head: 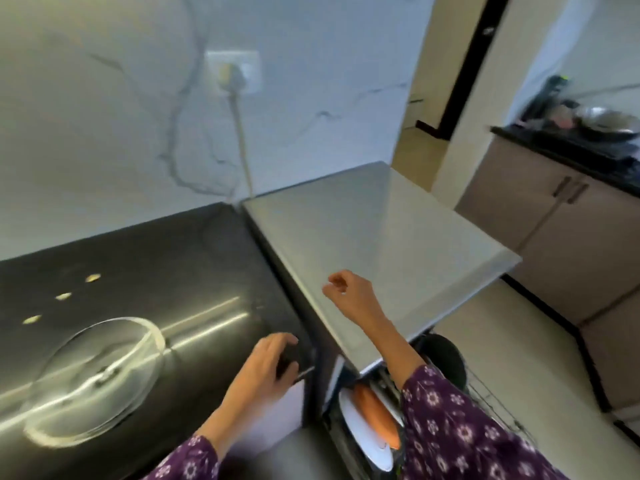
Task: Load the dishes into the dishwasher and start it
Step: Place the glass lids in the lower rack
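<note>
Head view: left hand (268,363) grips dark object (288,359), right hand (348,294) raised, loosely curled, empty

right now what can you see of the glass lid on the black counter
The glass lid is round and clear, with a shiny metal rim and a small fitting at its centre. It seems to lie flat on the black counter, near the front edge, and is smeared by motion blur. Light streaks reflect across it. Only the counter touches it. The left hand is to its right, apart from it.
</note>
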Demonstrator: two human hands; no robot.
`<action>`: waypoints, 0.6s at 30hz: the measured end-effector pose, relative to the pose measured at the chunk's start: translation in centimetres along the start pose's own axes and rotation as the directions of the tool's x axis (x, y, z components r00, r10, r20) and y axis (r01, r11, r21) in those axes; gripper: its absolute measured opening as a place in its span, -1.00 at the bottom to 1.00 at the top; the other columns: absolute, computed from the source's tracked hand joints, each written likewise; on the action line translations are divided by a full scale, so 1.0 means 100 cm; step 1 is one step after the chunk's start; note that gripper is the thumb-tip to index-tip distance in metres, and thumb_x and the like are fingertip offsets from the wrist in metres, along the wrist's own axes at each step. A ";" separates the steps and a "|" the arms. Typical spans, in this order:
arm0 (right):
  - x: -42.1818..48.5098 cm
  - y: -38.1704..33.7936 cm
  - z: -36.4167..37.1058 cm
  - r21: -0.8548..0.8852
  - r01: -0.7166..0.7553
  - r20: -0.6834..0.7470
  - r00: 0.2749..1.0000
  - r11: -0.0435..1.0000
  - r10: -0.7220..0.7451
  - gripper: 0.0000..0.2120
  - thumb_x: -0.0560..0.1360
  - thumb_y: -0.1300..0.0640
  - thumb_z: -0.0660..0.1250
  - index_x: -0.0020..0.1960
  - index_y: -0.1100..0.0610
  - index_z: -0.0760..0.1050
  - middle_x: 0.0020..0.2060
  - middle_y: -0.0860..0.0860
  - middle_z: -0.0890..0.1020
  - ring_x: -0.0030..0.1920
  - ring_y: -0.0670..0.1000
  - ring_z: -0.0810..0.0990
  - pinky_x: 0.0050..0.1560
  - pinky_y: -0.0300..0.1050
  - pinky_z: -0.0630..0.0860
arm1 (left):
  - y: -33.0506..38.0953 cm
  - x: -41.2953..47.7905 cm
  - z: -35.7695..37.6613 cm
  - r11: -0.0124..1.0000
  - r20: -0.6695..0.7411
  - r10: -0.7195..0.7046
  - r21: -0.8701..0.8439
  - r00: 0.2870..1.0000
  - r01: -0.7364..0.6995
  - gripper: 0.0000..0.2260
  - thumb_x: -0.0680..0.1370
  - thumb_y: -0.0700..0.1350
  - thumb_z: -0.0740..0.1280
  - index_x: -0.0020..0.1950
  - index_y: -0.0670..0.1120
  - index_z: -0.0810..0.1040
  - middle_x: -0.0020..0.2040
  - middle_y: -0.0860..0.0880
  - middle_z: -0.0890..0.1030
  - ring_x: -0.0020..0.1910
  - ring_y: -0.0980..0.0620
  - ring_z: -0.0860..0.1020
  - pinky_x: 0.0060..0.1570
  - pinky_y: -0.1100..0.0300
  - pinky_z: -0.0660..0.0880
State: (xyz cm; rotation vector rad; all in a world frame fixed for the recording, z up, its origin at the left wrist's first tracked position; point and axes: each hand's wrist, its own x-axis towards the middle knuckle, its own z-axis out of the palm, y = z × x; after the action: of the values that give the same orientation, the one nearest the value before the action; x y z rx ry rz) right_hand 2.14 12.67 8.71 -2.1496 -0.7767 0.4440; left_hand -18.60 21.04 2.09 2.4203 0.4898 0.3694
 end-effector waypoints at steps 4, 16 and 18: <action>-0.002 -0.082 0.082 -0.006 0.047 0.280 0.959 0.999 -0.044 -0.69 0.47 -0.05 0.36 0.06 0.17 0.56 -0.13 -0.02 0.59 -0.07 -0.08 0.54 -0.04 -0.27 0.41 | -0.042 -0.053 -0.034 0.997 0.027 -0.050 0.066 0.998 0.048 -0.67 0.47 0.02 0.27 0.21 -0.01 0.48 0.16 0.11 0.50 0.20 0.18 0.44 0.25 0.46 0.23; -0.031 -0.156 0.243 -0.012 -0.180 0.730 0.670 0.984 0.132 -0.66 0.43 -0.08 0.41 -0.01 0.17 0.50 -0.11 0.12 0.64 -0.09 0.05 0.66 -0.03 0.01 0.62 | -0.100 -0.089 -0.058 0.978 0.147 0.006 0.206 0.989 -0.037 -0.53 0.56 0.13 0.18 0.38 -0.10 0.39 0.39 -0.04 0.40 0.42 0.04 0.29 0.38 0.28 0.05; -0.037 -0.155 0.248 0.024 -0.272 0.754 0.637 0.962 0.161 -0.77 0.49 0.15 0.34 0.07 0.27 0.48 -0.23 0.15 0.64 -0.25 0.03 0.65 -0.08 0.01 0.62 | -0.100 -0.089 -0.060 0.978 0.146 0.001 0.204 0.989 -0.031 -0.52 0.56 0.12 0.19 0.40 -0.10 0.37 0.40 -0.05 0.38 0.42 0.03 0.28 0.37 0.30 0.01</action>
State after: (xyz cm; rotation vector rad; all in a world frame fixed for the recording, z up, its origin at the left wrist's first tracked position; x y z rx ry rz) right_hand -19.86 31.92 5.45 -1.8970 -0.8753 1.5456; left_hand -31.31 27.68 -0.98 2.6293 0.4639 0.1534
